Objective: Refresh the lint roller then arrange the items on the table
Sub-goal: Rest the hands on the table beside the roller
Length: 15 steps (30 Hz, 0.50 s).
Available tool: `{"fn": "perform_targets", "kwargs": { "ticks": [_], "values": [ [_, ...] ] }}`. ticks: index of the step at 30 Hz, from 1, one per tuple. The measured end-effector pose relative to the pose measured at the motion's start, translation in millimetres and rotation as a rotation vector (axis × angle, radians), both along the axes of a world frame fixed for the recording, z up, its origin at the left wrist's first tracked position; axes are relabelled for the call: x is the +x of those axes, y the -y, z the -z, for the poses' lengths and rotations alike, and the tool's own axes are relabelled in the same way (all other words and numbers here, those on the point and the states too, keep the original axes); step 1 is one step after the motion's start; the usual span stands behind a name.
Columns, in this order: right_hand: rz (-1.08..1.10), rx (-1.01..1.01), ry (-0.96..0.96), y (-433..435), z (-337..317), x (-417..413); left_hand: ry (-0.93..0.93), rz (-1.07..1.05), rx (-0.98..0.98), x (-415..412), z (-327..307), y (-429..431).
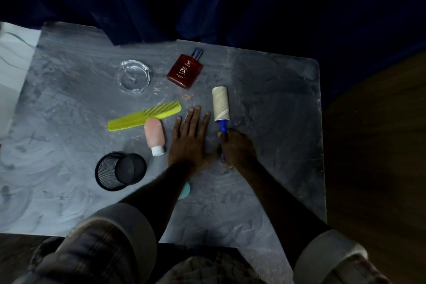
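Observation:
A lint roller [220, 103] with a pale roll and a blue handle lies on the grey table [276, 104], roll pointing away from me. My right hand [237, 147] is shut on its blue handle. My left hand [191, 138] lies flat on the table just left of the roller, fingers spread, holding nothing. Left of that hand lie a pink squeeze bottle [155, 135] with a white cap and a yellow-green comb [145, 116]. A dark red perfume bottle [185, 69] lies beyond the roller.
A clear glass ashtray [135, 76] sits at the back left. A black mesh cup [119, 170] lies on its side near my left forearm. A small teal object [185, 190] peeks out from under that forearm. Dark blue curtains hang behind the table.

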State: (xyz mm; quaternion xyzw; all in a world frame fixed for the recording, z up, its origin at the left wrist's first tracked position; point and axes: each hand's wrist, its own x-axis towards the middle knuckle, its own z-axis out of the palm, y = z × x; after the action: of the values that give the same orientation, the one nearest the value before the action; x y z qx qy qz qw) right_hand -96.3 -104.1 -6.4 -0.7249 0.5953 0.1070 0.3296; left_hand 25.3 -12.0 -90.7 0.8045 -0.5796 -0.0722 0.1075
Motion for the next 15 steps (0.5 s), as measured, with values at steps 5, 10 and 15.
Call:
{"fn": "perform_targets", "kwargs": {
  "ticks": [5, 10, 15],
  "values": [
    [-0.041, -0.036, -0.030, 4, -2, -6, 0.009, -0.005, 0.007, -1, 0, 0],
    [0.016, -0.067, -0.055, 17, -3, -26, 0.008, -0.017, 0.000, -2, -2, 0],
    [0.165, 0.016, 0.009, 36, -6, -62, 0.003, -0.020, 0.003, -2, -4, 0]
  ]
}}
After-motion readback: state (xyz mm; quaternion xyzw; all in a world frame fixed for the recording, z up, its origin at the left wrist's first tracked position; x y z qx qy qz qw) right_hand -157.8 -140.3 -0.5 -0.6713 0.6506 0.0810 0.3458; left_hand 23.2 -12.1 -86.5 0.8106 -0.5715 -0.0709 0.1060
